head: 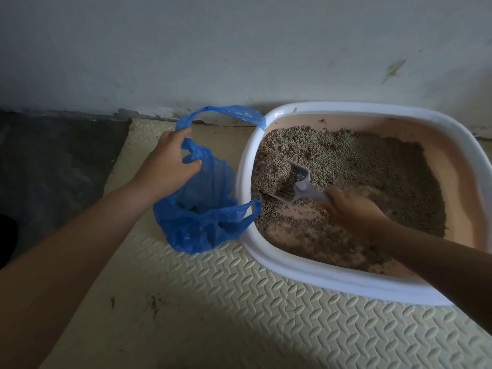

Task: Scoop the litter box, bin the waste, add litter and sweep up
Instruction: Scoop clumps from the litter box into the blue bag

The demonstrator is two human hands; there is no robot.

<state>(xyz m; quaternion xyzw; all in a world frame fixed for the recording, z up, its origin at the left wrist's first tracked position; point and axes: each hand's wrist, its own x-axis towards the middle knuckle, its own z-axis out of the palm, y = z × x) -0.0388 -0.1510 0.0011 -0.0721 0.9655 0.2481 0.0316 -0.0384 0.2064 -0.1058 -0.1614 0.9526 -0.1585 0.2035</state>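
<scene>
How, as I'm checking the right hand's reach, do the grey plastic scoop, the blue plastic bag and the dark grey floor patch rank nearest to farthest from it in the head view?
1. Grey plastic scoop: gripped by the right hand, in the white-rimmed litter box.
2. Blue plastic bag: just left of the box.
3. Dark grey floor patch: far left, past the bag.

On my feed a pale wall (213,49) fills the upper half, matte and lightly scuffed, with 1 brownish smudge (394,69) high on its right side. Along the wall's foot the paint edge (125,113) is chipped and ragged. Below it lies a cream foam mat (266,320) embossed with a raised tread pattern, reaching down to the lower edge of my view. Left of the mat is dark grey floor (58,161) and, at the far left edge, 1 black shape (6,235) I cannot identify.
</scene>
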